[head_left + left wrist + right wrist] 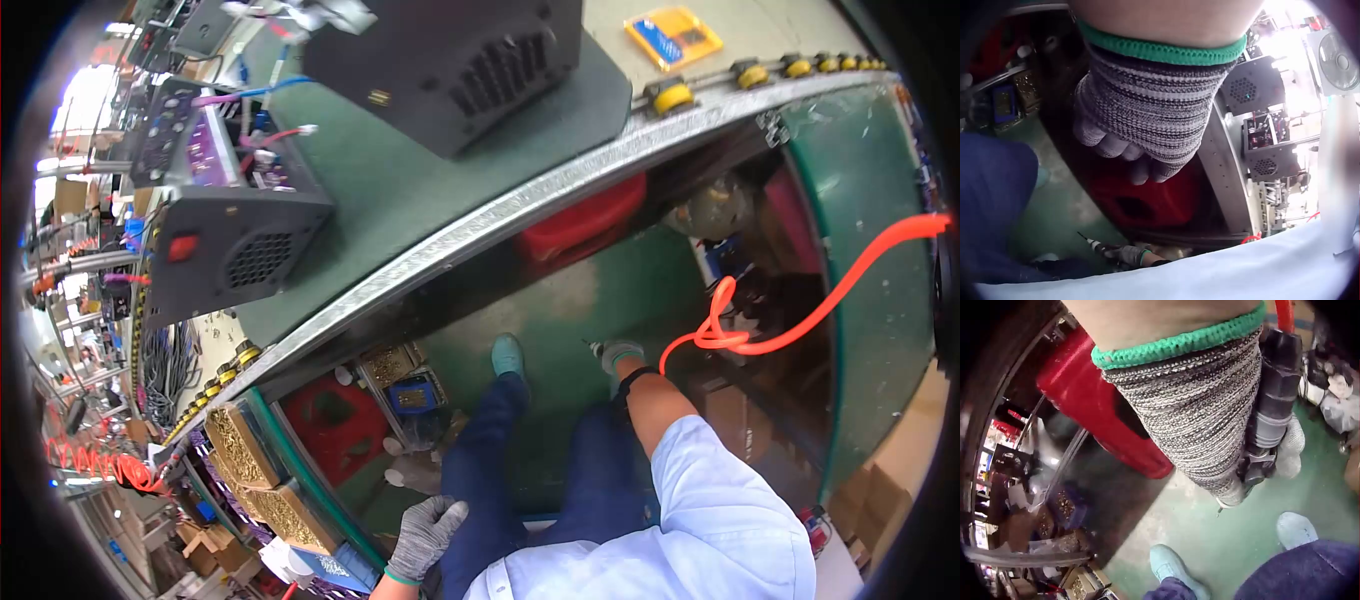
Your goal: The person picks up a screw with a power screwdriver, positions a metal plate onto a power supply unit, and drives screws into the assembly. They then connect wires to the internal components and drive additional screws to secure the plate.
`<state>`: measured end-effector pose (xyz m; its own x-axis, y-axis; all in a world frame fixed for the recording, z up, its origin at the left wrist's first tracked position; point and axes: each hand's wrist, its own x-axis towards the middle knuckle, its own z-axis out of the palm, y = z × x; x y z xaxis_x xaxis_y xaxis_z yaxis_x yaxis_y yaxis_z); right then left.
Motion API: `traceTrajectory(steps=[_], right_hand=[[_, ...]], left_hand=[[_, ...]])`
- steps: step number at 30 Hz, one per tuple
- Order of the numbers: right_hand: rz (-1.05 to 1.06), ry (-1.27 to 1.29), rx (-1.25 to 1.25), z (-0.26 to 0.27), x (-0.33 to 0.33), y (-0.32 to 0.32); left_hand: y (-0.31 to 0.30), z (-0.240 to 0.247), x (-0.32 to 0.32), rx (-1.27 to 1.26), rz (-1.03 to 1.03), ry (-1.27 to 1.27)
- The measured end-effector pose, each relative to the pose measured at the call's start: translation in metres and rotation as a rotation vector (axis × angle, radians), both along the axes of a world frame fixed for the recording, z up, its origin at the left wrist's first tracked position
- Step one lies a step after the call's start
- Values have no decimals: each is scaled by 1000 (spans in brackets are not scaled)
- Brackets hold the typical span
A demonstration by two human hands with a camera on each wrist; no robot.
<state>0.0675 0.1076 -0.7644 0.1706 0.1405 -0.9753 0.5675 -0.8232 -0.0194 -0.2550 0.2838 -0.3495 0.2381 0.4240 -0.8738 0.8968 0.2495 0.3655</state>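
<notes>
My right hand (622, 356), in a striped knit glove, grips a dark and grey power screwdriver (1275, 394) low over the floor. Its thin bit (1082, 235) points away from the hand in the left wrist view. A red hose (1284, 315) runs up from the tool's back end. My left hand (427, 535), gloved too, hangs beside the left thigh with loosely bent fingers (1113, 145); nothing shows in it, though its palm is hidden.
Above, a green-topped bench (400, 215) with a metal edge carries dark perforated housings (235, 245) and an orange-yellow packet (673, 38). Cardboard bins of screws (240, 445) stand at the left. Red stools (335, 428) are under the bench; the coiled red hose (740, 345) hangs at the right.
</notes>
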Motion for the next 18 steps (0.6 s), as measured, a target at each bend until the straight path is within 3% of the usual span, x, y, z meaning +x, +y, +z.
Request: traceTrajectory(steps=[2, 6, 8, 10, 13, 17, 18], right_hand=[[4, -56, 122, -59, -13, -12], [141, -33, 136, -116, -24, -14], [-73, -92, 91, -134, -27, -4], [-71, -65, 55, -136, -21, 5], [-12, -35, 58, -87, -6, 13], [106, -31, 94, 41, 16, 28], [82, -17, 197, 74, 17, 24]], left_hand=[[-6, -14, 4, 20, -4, 23], [-15, -37, -1, 30, 21, 79], [-17, -42, -3, 26, 58, 106], [-18, -46, -6, 22, 77, 164], [-19, -48, -15, 15, 172, 29], [-13, -28, 4, -14, 192, -67], [-11, -25, 6, -14, 167, -88]])
